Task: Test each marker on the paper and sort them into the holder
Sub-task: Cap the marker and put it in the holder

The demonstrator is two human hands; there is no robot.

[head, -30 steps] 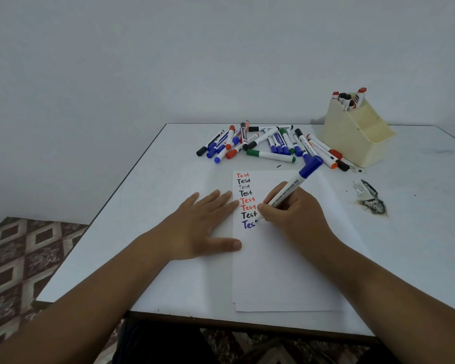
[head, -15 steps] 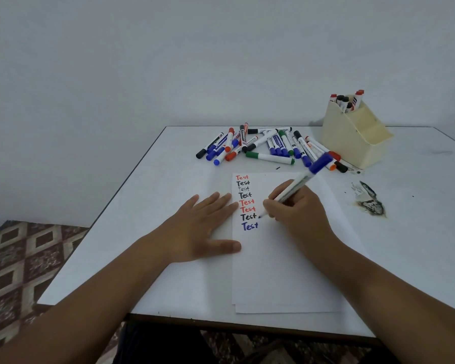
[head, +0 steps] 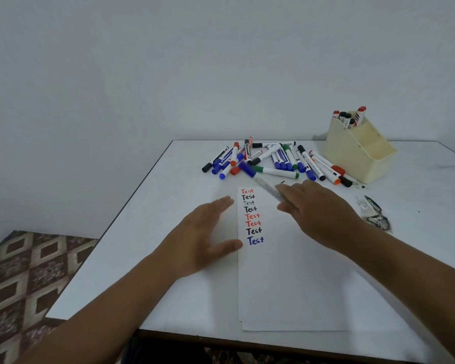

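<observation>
one blue marker (head: pixel 263 183) sits in my right hand (head: pixel 315 208), blurry, fingers look loosely curled round the barrel, cap end sticking out past them. light, stiff, slick plastic, so i'd pinch mid-barrel. left hand (head: pixel 202 237) flat, holding nothing, beside the paper (head: pixel 294 285).

markers (head: pixel 273 160) behind paper (head: pixel 286 271) | holder (head: pixel 357 153) right (far corner)
</observation>
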